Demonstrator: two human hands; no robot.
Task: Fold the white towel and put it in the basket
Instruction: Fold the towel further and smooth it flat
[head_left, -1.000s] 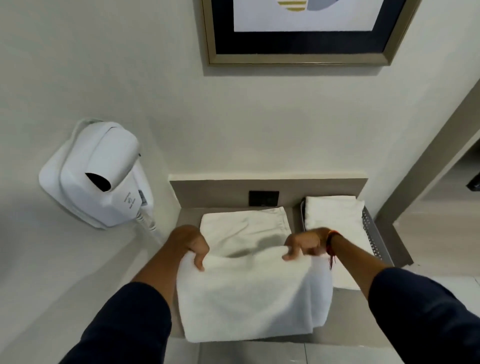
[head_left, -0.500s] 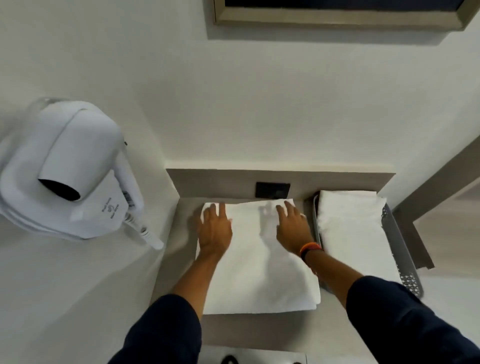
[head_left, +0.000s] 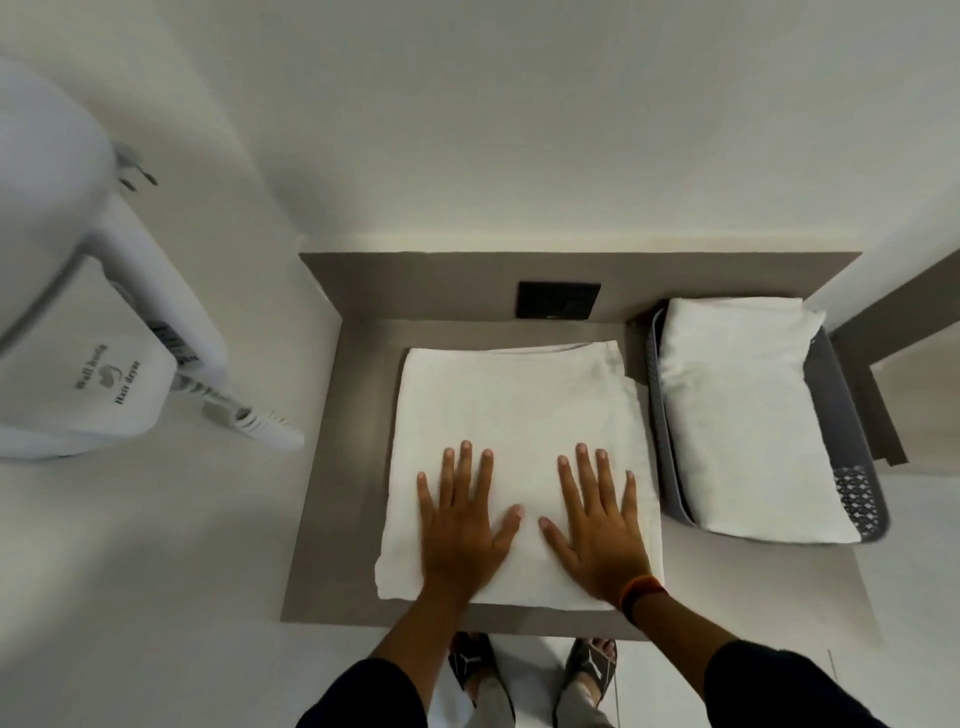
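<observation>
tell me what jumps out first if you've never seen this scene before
Two bare hands, the left hand and the right hand, lie flat with fingers spread on a folded white towel in the middle of a grey shelf. To the right, a grey basket already holds another white towel. A big white wall hair dryer fills the left edge.

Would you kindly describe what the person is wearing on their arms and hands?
Both forearms are bare below dark navy sleeves pushed up toward the elbows. The left hand is bare, with no jewellery. The right hand is bare too, with an orange-and-black wristband at its wrist.
</observation>
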